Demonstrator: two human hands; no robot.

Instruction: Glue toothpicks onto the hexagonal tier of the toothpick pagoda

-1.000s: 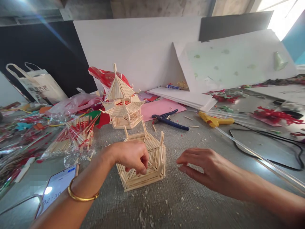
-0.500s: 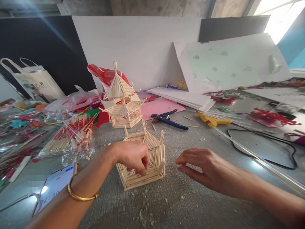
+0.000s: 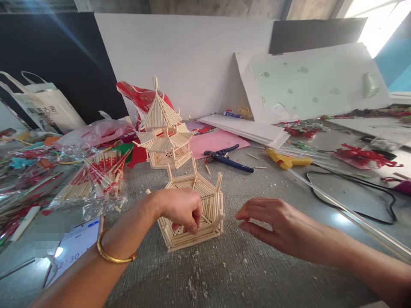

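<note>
Two hands worked: the left hand point(image 3: 180, 209) pinched the light, fragile hexagonal stick base point(image 3: 195, 214) by its near wall; the right hand point(image 3: 276, 226) hovered, loosely spread.

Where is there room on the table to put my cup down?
Bare patches: near the table's front edge below both hands, and between the blue pliers and the black cable. The left side is crowded with bagged sticks.

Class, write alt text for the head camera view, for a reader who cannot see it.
A person's left hand pinches the front of a hexagonal stick-built base on a grey table, while the right hand hovers open beside it. Behind stand a finished stick pagoda, blue pliers and a yellow glue gun.
</note>
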